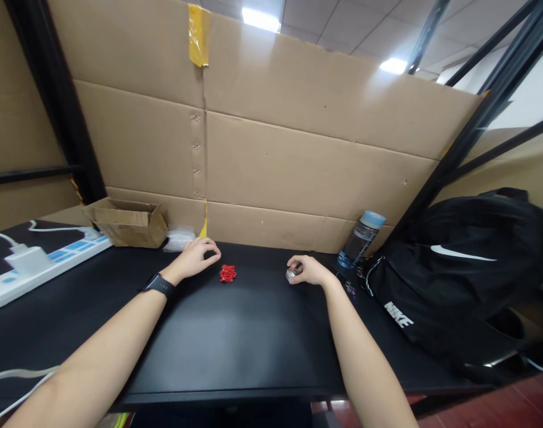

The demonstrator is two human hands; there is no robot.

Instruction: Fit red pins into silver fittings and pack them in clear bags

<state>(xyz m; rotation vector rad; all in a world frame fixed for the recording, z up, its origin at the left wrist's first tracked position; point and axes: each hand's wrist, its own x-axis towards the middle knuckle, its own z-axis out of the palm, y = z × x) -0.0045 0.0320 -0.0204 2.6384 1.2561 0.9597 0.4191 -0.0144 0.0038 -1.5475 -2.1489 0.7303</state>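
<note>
A small pile of red pieces [227, 273] lies on the black table [235, 339], between my two hands. My left hand [198, 257] is just left of the pile, its thumb and fingers apart in a curve with nothing between them; a black watch is on that wrist. Farther right, my right hand [307, 270] has its thumb and fingers around a small, round, silvery clear object [291, 273] at the tabletop. What this object is cannot be made out.
A cardboard box [132, 229] and clear plastic packaging [180, 239] stand at the back left, near a white power strip [66, 261]. On the right are a water bottle [360, 239], keys [351, 291] and a black backpack [458, 279]. A cardboard wall [280, 166] closes the back.
</note>
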